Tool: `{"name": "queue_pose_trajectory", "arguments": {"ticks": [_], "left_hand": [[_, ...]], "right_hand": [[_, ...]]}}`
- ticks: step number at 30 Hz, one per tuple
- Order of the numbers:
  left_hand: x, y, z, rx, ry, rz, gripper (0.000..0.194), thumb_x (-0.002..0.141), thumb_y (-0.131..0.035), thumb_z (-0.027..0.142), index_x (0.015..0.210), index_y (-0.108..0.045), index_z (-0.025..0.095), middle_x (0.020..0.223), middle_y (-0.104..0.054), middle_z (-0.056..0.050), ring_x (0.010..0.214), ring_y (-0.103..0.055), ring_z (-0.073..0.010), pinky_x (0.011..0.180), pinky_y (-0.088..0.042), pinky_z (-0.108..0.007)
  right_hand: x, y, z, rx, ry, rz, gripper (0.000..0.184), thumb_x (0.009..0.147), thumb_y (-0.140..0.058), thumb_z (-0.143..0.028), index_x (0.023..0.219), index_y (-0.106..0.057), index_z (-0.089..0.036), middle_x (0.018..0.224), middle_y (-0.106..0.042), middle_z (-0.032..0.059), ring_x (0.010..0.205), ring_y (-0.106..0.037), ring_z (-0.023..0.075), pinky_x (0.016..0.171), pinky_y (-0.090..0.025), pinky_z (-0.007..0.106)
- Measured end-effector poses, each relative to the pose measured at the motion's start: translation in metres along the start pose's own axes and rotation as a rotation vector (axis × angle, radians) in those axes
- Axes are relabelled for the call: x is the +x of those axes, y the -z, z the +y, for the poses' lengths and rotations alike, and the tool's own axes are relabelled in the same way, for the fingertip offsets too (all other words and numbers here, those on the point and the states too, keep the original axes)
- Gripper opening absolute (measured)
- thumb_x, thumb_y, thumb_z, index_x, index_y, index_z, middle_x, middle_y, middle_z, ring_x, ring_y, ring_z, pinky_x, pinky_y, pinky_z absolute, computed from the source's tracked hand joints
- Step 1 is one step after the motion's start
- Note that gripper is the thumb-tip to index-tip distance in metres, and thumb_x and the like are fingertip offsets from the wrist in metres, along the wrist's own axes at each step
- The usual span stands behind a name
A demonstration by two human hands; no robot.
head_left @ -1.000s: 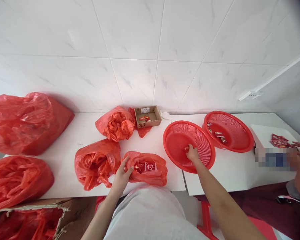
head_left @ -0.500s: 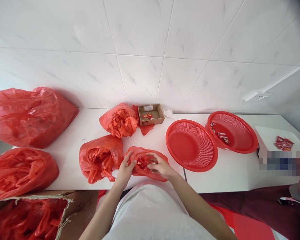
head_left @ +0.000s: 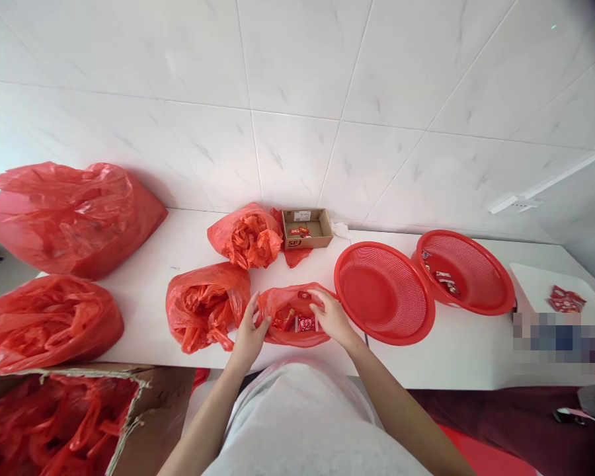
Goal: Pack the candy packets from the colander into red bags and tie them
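Observation:
An unfastened red plastic bag lies in front of me, with several small red and white wrapped packets inside. My left hand holds the bag's left rim, the thumb lying over the edge. At the right side of the opening is my right hand, its fingers apart over the bag and nothing visible in them. Near those fingertips, a small dark red packet shows against the far wall of the bag.
Left stand stuffed red bags and a carton of red bags. A small cardboard box sits behind. Two red baskets are on the right, the farther holding packets. Beyond, a white tray lies near a co-worker's dark clothing.
My right hand has drawn back from the bag's middle to its right side. The bag's opening is wider and more packets show inside. The view has shifted slightly.

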State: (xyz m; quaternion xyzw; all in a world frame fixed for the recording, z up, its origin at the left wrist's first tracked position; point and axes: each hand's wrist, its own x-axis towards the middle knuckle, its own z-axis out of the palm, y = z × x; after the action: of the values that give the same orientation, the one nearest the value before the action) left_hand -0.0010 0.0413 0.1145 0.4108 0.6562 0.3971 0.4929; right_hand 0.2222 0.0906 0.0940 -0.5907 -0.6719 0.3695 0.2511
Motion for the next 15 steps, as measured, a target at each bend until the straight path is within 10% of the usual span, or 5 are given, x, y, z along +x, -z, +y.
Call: {"name": "queue_pose_trajectory", "arguments": {"ticks": [4,10,15], "left_hand": [[0.012,0.009,-0.001,0.050,-0.010,-0.007,0.073,0.083,-0.057,0.037,0.147,-0.029,0.017,0.116,-0.066,-0.013,0.106,-0.064,-0.0229,0.087,-0.050,-0.035],[0.030,0.026,0.019,0.228,-0.068,-0.006,0.035,0.082,-0.056,0.046,0.098,-0.066,0.016,0.088,-0.070,-0.008,0.083,-0.065,-0.0235,0.074,-0.048,-0.033],[0.030,0.037,0.042,0.341,-0.112,0.008,0.031,0.083,-0.053,0.049,0.086,-0.064,0.020,0.075,-0.067,-0.002,0.069,-0.060,-0.0196,0.066,-0.044,-0.029]], "right_hand": [[0.000,0.020,0.002,-0.181,0.002,0.105,0.044,0.087,-0.051,-0.022,0.131,-0.053,-0.025,0.150,-0.038,0.0101,0.140,-0.031,0.0285,0.111,-0.029,0.049],[0.002,0.058,0.016,-0.304,-0.135,0.004,0.041,0.083,-0.055,-0.019,0.124,-0.057,-0.021,0.089,-0.070,0.0084,0.086,-0.066,0.0255,0.078,-0.049,0.039],[0.013,0.083,0.006,-0.285,-0.166,0.023,0.036,0.094,-0.042,-0.033,0.128,-0.049,-0.025,0.110,-0.067,0.0072,0.097,-0.063,0.0190,0.079,-0.047,0.030]]}}
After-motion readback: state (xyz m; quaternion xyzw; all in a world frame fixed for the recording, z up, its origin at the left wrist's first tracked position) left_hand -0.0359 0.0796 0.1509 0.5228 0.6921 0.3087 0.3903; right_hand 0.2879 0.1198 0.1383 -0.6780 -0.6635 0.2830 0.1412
